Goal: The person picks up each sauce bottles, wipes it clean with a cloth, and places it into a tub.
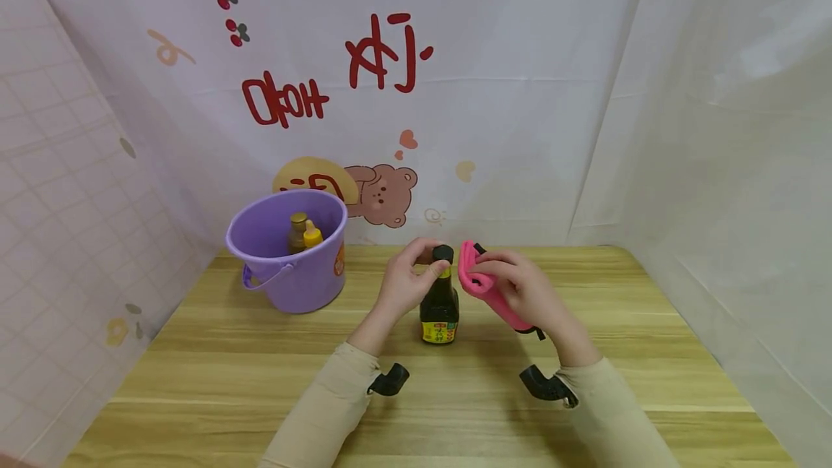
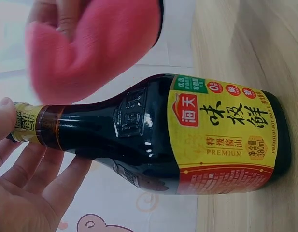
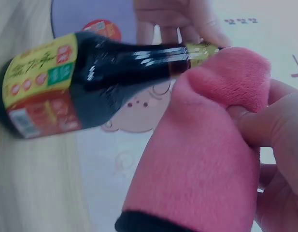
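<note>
A dark soy sauce bottle (image 1: pixel 439 309) with a yellow and red label stands upright on the wooden table. My left hand (image 1: pixel 409 280) grips its neck just under the black cap (image 1: pixel 443 254), thumb on the near side and fingers behind. To the right of the bottle, my right hand (image 1: pixel 520 287) pinches a folded pink cloth (image 3: pixel 202 145) with dark edging. The cloth's folded upper end is close beside the bottle's neck, and in the right wrist view it overlaps the cap. The label (image 2: pixel 221 130) faces the left wrist camera.
A purple bucket (image 1: pixel 305 287) with a handle stands at the back left of the table (image 1: pixel 585 410). Inside it are a brown-capped bottle (image 1: pixel 297 230) and a yellow-topped bottle (image 1: pixel 313 235). A printed white curtain (image 1: pixel 520 128) hangs behind the table.
</note>
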`<state>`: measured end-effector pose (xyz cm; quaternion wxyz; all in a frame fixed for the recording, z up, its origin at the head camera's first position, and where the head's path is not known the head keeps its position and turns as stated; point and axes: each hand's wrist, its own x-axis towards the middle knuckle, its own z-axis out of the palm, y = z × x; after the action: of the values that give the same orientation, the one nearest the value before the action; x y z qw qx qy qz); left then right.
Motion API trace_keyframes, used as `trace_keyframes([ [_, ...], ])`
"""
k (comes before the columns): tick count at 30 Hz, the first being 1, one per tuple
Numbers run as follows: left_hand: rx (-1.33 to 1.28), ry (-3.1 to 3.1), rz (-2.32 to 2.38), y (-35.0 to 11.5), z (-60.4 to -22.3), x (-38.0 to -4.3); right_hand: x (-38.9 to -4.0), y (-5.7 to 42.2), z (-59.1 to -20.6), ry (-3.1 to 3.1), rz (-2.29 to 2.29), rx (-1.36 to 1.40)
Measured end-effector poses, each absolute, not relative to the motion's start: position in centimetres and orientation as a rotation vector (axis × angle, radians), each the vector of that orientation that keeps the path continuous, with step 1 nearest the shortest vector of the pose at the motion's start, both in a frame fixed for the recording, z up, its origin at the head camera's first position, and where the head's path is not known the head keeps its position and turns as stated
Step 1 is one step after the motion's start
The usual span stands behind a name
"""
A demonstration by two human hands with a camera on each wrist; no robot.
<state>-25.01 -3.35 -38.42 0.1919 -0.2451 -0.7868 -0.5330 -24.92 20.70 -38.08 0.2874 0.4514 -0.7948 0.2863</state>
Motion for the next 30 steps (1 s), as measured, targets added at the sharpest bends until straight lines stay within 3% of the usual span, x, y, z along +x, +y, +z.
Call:
trace_keyframes([
  [30, -0.68, -2.184, -1.482, -3.3, -38.6, -24.9, -24.8, 19.6, -40.6, -2.207, 0.762, 1.296],
])
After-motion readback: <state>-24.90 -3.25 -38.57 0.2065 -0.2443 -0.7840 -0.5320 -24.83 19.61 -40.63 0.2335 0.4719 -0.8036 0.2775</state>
